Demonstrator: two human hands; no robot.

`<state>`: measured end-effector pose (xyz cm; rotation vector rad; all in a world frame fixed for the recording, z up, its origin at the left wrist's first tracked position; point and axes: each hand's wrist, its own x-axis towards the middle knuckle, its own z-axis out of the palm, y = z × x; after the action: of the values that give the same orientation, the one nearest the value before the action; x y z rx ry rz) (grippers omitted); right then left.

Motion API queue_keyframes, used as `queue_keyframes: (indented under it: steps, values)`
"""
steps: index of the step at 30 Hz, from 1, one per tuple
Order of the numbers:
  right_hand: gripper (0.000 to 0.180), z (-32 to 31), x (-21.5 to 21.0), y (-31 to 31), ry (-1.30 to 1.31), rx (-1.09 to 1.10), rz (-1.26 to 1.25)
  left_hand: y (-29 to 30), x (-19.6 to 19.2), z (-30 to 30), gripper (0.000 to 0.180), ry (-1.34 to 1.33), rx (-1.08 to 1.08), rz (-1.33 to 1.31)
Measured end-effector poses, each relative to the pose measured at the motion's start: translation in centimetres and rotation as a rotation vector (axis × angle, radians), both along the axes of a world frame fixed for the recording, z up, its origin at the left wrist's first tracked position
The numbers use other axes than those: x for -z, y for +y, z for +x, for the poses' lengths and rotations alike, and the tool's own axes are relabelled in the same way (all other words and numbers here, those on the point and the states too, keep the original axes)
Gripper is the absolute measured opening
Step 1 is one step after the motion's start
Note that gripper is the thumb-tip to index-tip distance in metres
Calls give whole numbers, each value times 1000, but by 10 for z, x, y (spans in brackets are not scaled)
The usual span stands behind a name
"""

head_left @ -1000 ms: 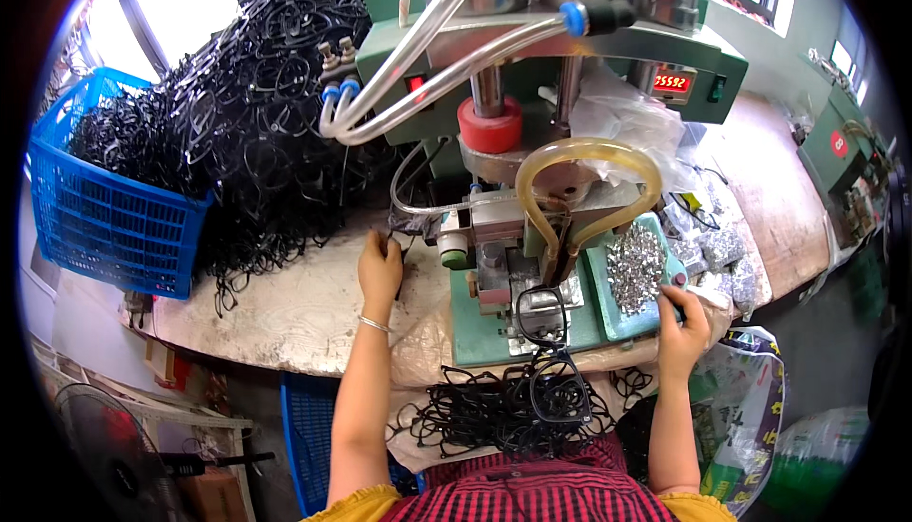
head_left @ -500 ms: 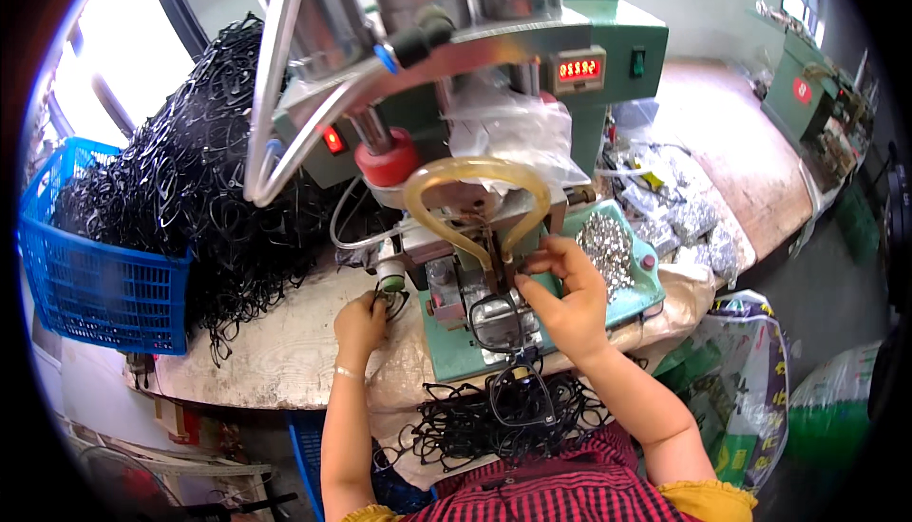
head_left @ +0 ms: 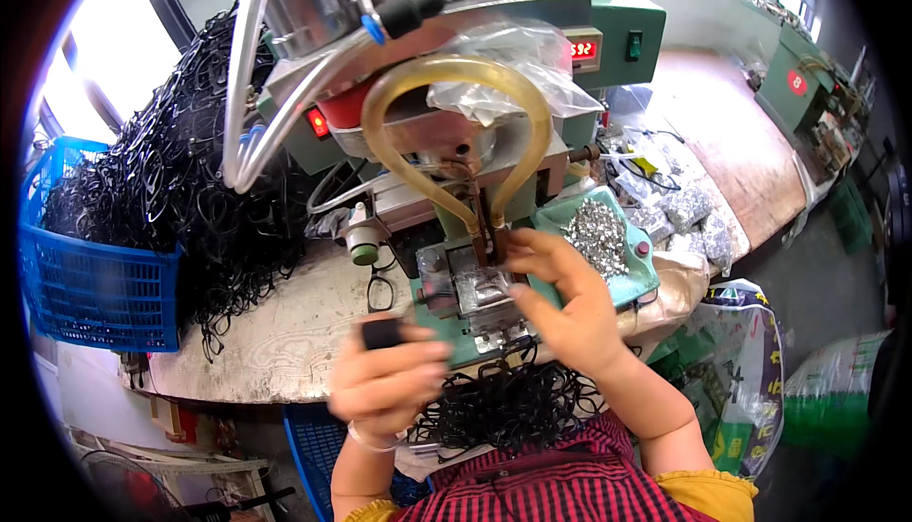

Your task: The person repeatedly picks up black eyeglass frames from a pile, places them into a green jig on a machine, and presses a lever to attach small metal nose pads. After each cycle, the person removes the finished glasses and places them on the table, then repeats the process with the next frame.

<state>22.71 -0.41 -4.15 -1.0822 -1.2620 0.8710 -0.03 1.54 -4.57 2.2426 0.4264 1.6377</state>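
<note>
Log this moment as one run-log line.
left hand: holds black frame | right hand: at metal fixture | beside: tray of metal bits

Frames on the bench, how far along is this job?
Done: a heap of black frames lies in the lap below the press. In hand: the left hand holds one black piece, while the right hand works at the press fixture. Left: a big pile beside the blue basket.

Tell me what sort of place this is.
Most likely a small factory workbench for assembling eyeglass frames. A green bench press machine stands over the fixture, a large heap of black frames spills from a blue crate, and a tray of small metal parts lies beside the right hand.
</note>
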Motion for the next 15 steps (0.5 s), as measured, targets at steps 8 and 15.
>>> queue_keyframes:
  steps: [8, 15]
  values:
    - [17, 106, 113, 18, -930, 619, 103, 13, 5, 44, 23, 329, 40, 148]
    - [14, 94, 102, 53, -1194, 334, 221, 2, 9, 42, 30, 349, 0, 89]
